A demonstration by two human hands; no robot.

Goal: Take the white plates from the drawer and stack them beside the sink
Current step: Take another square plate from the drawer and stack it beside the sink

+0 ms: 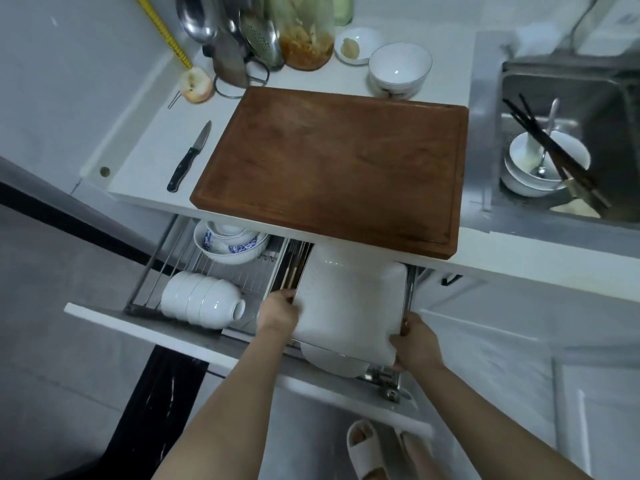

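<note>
Both hands, left hand [278, 308] and right hand [414, 342], grip closed on white plate [349, 299] edges over drawer [145, 327].

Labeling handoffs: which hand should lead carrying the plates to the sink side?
Right, probably. The right hand grips the white plates' edge nearer the sink; the left hand holds the far edge.
</note>
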